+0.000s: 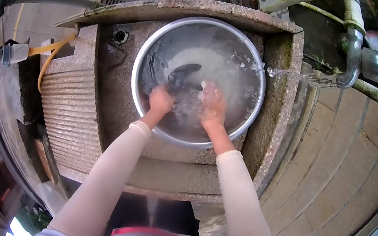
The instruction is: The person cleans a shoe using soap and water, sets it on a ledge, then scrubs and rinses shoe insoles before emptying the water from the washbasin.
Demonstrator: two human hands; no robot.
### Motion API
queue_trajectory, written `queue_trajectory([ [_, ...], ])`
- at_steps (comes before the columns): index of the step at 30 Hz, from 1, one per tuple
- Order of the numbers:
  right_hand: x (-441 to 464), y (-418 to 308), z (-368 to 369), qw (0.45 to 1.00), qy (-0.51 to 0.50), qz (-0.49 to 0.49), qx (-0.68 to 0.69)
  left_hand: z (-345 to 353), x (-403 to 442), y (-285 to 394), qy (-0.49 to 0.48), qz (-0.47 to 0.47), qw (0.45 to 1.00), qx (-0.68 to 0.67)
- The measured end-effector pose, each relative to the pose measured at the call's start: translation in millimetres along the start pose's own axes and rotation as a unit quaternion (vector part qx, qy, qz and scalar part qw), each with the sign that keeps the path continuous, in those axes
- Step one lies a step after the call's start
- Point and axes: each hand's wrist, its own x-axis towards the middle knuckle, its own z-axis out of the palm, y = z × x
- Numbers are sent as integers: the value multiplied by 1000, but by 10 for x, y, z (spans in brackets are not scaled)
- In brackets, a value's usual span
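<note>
A large round metal basin (137,86) full of water sits in a stone sink, and both my hands are in it at the near side. My left hand (161,100) is curled at the water's surface, blurred by motion; what it holds, if anything, is hidden. To its right, my right hand (213,104) is bent down into the water, its fingers closed and smeared, with a small white patch at the fingertips. Between and beyond the hands, a dark curved shape (185,73) shows in the water over a pale round area; I cannot tell what it is.
From a tap (351,69) at the right, water streams into the basin's right side. Another tap (0,53) with a yellow hose (45,70) is at the left. A ridged stone washboard (74,115) lies left of the basin, near a drain hole (120,36). Stone walls (276,106) border the sink.
</note>
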Motion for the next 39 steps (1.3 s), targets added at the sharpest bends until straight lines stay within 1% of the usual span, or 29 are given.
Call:
queue_trajectory([
  [1,-5,-40,-135,999,-23,23,-17,-124,-20,-3,-16,7,996,-89],
  [3,-59,-163,-343,995,-72,56,-42,-512,-137,-133,-37,17,966,-254],
  [4,-126,-81,-211,998,9,34,-49,-880,-288,-140,-29,20,966,-256],
  [5,-189,36,-71,994,92,11,-53,-1219,-444,-199,-17,31,955,-296],
  [7,-268,4,-289,999,23,32,-9,-1887,-736,-495,-6,35,949,-314],
  [9,-334,126,-235,998,57,-8,-18,-2417,-1005,-950,-19,-8,939,-344],
  [10,-426,112,-312,997,61,-41,-31,-2611,-1123,-1184,-15,-5,932,-361],
  [12,-563,50,-485,990,71,-107,-57,-2860,-1285,-1730,-6,-46,957,-286],
  [13,-686,-27,-661,977,128,-163,-40,-2893,-1333,-2012,-3,-63,953,-296],
  [14,-819,-237,-977,975,141,-170,-35,-2920,-1394,-2176,8,-76,954,-289],
  [15,-960,-377,-1315,965,187,-182,-28,-2867,-1368,-2611,-11,-101,955,-280],
  [16,-1110,-536,-1657,952,230,-204,-15,-2779,-1377,-2856,25,-115,968,-223],
  [17,-1301,-718,-2128,920,310,-231,-60,-2703,-1381,-3029,68,-134,975,-162],
  [20,-1416,-679,-3133,829,487,-210,-175,-2499,-1328,-3371,128,-52,987,-82],
  [21,-1431,-750,-3497,816,507,-188,-204,-2510,-1371,-3232,145,-38,988,-46],
  [22,-1350,-673,-3732,808,511,-155,-247,-2497,-1425,-3054,169,-65,984,-10],
  [23,-1224,-573,-3897,781,529,-112,-314,-2474,-1474,-2925,192,-93,977,28],
  [25,-1034,-294,-4061,867,404,-64,-285,-2458,-1526,-2853,207,-43,977,-3],
  [27,-985,-340,-4100,894,304,-7,-328,-2424,-1617,-2779,252,52,966,3],
  [29,-948,-281,-4002,865,398,-92,-292,-2362,-1679,-2730,253,68,965,31],
  [30,-1030,-412,-4024,838,437,-121,-304,-2312,-1684,-2760,244,61,968,22],
  [31,-1048,-432,-4050,819,465,-144,-303,-2253,-1686,-2794,237,62,969,8],
  [33,-1008,-473,-4147,807,486,-189,-277,-2150,-1718,-2810,208,50,977,-4],
  [34,-922,-376,-4154,829,455,-202,-257,-2120,-1724,-2774,187,29,982,16],
  [35,-843,-245,-4192,884,363,-193,-225,-2090,-1723,-2767,187,29,982,14],
  [37,-804,-226,-4252,920,278,-158,-227,-2089,-1721,-2741,190,29,981,13],
  [39,-801,-256,-4242,934,267,-94,-218,-2096,-1715,-2697,192,32,981,11],
])
